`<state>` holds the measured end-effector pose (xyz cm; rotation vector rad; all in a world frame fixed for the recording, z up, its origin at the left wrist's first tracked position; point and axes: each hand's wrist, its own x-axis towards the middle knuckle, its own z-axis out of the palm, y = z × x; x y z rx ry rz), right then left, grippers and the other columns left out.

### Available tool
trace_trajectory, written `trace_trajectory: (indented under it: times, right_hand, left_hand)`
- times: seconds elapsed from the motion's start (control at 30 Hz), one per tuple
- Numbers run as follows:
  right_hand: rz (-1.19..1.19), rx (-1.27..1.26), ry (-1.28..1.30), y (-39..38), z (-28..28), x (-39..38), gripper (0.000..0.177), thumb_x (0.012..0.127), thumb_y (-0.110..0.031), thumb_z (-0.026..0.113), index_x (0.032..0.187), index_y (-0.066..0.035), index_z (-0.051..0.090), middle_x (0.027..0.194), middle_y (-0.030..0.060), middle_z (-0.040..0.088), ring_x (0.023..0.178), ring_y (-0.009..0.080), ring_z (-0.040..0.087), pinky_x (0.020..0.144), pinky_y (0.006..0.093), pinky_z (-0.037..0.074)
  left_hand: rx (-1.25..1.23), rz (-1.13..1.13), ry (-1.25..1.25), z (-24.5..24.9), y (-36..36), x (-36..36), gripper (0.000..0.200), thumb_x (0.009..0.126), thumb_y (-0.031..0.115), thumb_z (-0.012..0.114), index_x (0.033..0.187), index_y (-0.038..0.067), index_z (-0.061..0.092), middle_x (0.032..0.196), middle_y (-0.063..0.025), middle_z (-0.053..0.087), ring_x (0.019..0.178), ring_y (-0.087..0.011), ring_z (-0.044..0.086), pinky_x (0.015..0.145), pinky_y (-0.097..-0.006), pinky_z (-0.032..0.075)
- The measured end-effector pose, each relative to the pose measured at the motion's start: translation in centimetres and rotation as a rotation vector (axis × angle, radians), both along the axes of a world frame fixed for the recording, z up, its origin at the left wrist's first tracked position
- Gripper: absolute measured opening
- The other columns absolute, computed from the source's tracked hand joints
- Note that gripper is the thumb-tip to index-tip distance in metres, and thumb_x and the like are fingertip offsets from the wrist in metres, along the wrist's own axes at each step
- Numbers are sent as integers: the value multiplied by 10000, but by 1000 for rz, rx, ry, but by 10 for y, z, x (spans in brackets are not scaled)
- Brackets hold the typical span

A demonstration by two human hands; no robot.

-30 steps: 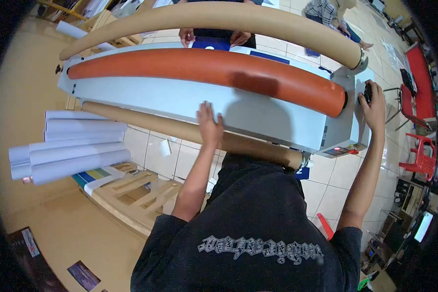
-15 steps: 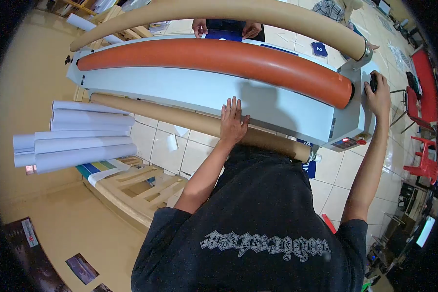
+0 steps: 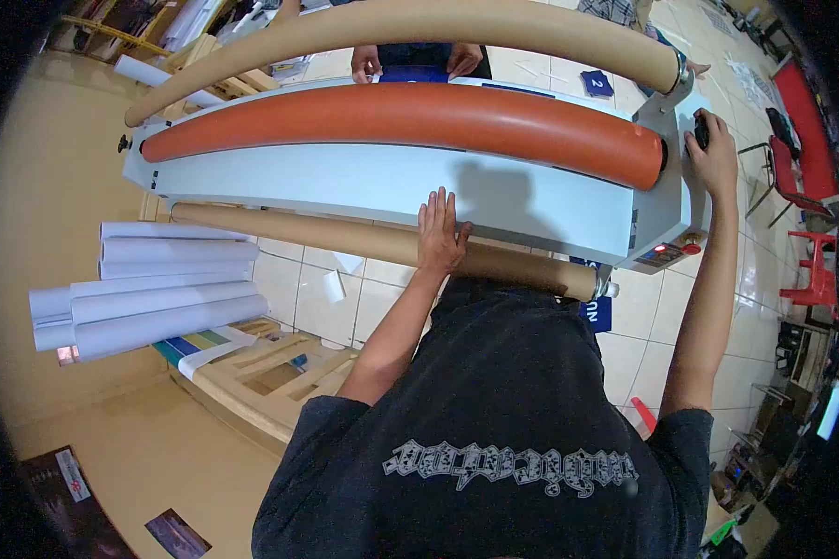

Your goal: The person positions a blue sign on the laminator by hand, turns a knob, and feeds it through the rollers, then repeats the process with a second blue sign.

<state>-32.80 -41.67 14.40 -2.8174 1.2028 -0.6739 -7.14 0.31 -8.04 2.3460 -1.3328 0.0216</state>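
My left hand (image 3: 442,235) lies flat with its fingers extended on the front edge of the pale panel (image 3: 345,177) of a long roller machine. On the machine's right end, my right hand (image 3: 713,154) is closed around a black knob (image 3: 701,132). An orange roller (image 3: 401,121) spans the machine behind the panel. Above it runs a long brown cardboard tube (image 3: 391,26), and another brown tube (image 3: 345,240) is mounted low at the front. A red button (image 3: 691,249) sits below my right hand.
Across the machine, a co-worker's two hands (image 3: 366,63) hold a blue sheet (image 3: 415,74). White paper rolls (image 3: 158,307) lie at left above a wooden frame (image 3: 252,373). A red plastic stool (image 3: 816,270) and a red chair (image 3: 785,172) stand at right.
The view has shifted slightly, so the machine's right end appears higher and further left. My hands remain at the panel and the knob.
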Motion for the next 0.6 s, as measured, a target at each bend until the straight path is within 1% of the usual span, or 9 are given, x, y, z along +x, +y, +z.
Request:
trace_trajectory:
  times: [0.03,0.1,0.13,0.2,0.6]
  right_hand:
    - [-21,12,-6,1,0,0,455,834,-264,654,1250,-102,566,1236,164,586,1091,389,569,956,450,451]
    - [-24,19,-4,1,1,0,456,833,-266,653,1251,-105,565,1240,161,586,1091,388,570,954,449,453]
    - [-24,27,-2,1,1,0,458,833,-268,651,1253,-107,564,1243,159,586,1091,386,571,951,449,454]
    - [-23,22,-14,0,0,0,457,833,-270,651,1253,-110,564,1244,158,587,1093,386,571,950,450,455]
    - [-39,13,-22,4,-1,1,444,840,-274,645,1253,-130,569,1259,143,582,1105,380,569,954,447,455]
  left_hand:
    - [-1,-4,-1,-2,0,0,688,971,379,513,1498,26,248,1560,-214,233,1447,-393,202,1166,-545,158]
    - [-35,-6,8,-5,-1,2,669,953,324,550,1489,28,281,1558,-222,243,1440,-403,221,1152,-562,172]
    - [-34,-10,7,-6,0,2,669,953,324,550,1489,28,281,1558,-222,243,1440,-403,221,1152,-562,172]
    - [-12,-25,-28,-6,0,4,675,972,368,510,1495,22,259,1564,-214,225,1446,-386,210,1165,-540,164]
    - [-15,-25,-27,-5,1,4,671,964,367,518,1489,21,284,1557,-218,250,1445,-384,222,1164,-535,168]
